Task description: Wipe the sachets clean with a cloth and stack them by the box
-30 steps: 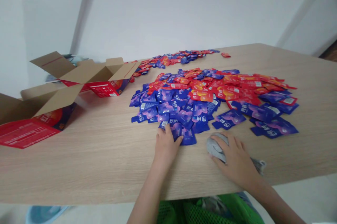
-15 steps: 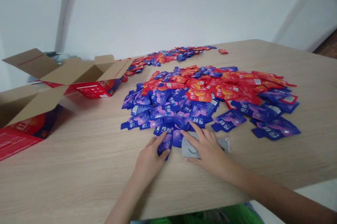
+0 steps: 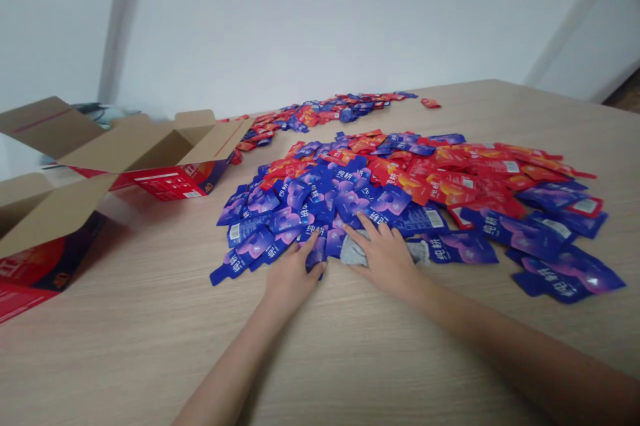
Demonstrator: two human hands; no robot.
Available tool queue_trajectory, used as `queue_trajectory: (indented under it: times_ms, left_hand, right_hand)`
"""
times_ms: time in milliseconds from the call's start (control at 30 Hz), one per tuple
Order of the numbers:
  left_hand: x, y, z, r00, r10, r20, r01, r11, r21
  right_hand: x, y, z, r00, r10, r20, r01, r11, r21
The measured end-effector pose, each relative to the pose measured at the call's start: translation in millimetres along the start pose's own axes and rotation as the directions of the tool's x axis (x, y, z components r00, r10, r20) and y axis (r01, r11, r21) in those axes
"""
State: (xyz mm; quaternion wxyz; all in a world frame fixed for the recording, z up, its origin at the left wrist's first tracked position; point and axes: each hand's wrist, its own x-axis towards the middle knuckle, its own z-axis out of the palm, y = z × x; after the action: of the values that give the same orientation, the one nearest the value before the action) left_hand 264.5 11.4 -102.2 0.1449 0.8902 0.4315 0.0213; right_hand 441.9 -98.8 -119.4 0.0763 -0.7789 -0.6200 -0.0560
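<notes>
My left hand (image 3: 293,276) rests on the near edge of a heap of sachets. Its index finger stretches over a blue sachet (image 3: 316,254) and the thumb lies beside it, apart from the index. Beside it, my right hand (image 3: 387,254) lies spread over a grey cloth (image 3: 353,253), with the fingertips reaching onto blue sachets. The cloth pokes out on both sides of the palm. Blue-purple sachets (image 3: 289,219) fill the near part of the heap, while red-orange sachets (image 3: 453,187) cover most of its far right.
Open cardboard boxes stand at the left, a red-and-blue one (image 3: 173,183) farther back and another box (image 3: 35,259) nearer. A second sachet pile (image 3: 325,113) lies along the wall. One red sachet (image 3: 431,103) lies apart. The wooden table (image 3: 340,359) extends toward me.
Both hands have moved forward, and the grey cloth has shifted with the right one. The near blue sachets are pushed back and bunched up. The camera view has also shifted slightly.
</notes>
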Motion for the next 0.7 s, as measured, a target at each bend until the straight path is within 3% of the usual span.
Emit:
queue_trajectory:
  times_ms: [233,367,467,533,633,700]
  left_hand:
    - [26,-2,4.3,0.994,-0.028,-0.103,0.012,0.987,-0.158]
    - [24,-9,-1.4,0.993,-0.008,-0.121,-0.023,0.967,-0.252]
    - [2,-18,-12.8,0.990,-0.009,-0.138,-0.037,0.945,-0.325]
    - [-21,-28,-22.1,0.983,-0.020,-0.185,-0.058,0.912,-0.406]
    - [-53,-54,-33.5,0.944,-0.157,-0.290,0.010,0.892,-0.452]
    - [-64,-76,-35.6,0.912,-0.292,-0.287,0.129,0.870,-0.476]
  right_hand:
    - [38,-1,6,0.998,0.066,-0.017,-0.066,0.998,0.001]
    - [36,-5,-1,0.999,0.025,-0.023,-0.025,1.000,0.008]
    - [7,6,-16,0.999,-0.024,-0.045,0.026,0.997,0.067]
    - [-27,28,-31,0.996,0.009,-0.090,0.001,0.994,0.113]
    - [-90,85,-49,0.964,0.173,-0.203,-0.147,0.980,0.137]
    - [-133,130,-53,0.920,0.272,-0.284,-0.244,0.961,0.130]
